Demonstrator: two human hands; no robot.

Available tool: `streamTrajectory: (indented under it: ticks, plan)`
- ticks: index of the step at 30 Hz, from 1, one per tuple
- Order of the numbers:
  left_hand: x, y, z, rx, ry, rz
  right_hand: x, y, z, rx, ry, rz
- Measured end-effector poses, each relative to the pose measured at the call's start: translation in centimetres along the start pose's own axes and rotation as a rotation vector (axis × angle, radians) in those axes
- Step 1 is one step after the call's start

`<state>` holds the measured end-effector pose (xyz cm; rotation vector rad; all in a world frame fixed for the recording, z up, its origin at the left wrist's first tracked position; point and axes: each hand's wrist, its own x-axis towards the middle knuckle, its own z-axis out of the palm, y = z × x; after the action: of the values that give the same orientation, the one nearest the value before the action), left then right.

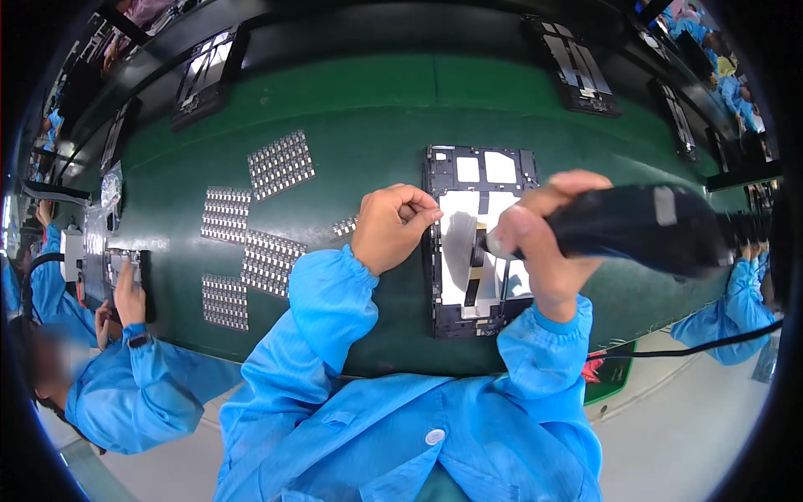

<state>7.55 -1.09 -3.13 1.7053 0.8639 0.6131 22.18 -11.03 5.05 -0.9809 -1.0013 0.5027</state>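
In front of me on the green table lies an opened tablet-like device [475, 326], with a black frame, pale panels and dark ribbon strips inside. My left hand [391, 224] is at its left edge, thumb and forefinger pinched together; anything between them is too small to make out. My right hand [544, 251] is closed around a thick black handheld tool [640, 226], which points left over the device's middle. The hand and tool hide part of the device's right side. Just left of my left hand, a small panel piece [343, 227] with tiny parts is partly covered.
Several panels of small boards [281, 164] lie on the left of the green table [376, 134]. More opened devices [577, 67] stand along the far side. A black cable [686, 351] runs at the right, above a green bin [615, 381]. At the left, a co-worker [142, 376] handles another device.
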Motion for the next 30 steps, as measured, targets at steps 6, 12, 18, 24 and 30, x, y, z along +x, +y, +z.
streamTrajectory:
  ticks: [6,12,18,24,30]
  plan:
    - [0.8,-0.9,-0.3,-0.063,-0.022,0.013,1.6,2.8,3.0,0.044,-0.069,0.041]
    - [1.3,-0.3,-0.8,-0.081,-0.099,-0.087,1.6,3.4,3.3,0.005,-0.044,0.098]
    - [1.7,0.1,-1.2,-0.056,-0.101,-0.156,1.6,4.3,2.9,-0.080,-0.044,0.109]
    - [1.6,-0.7,-0.9,-0.109,-0.071,-0.135,1.5,4.4,2.5,-0.154,-0.047,0.071]
    - [1.7,-0.6,-1.0,-0.142,-0.093,-0.132,1.7,3.8,4.1,0.064,-0.070,0.042]
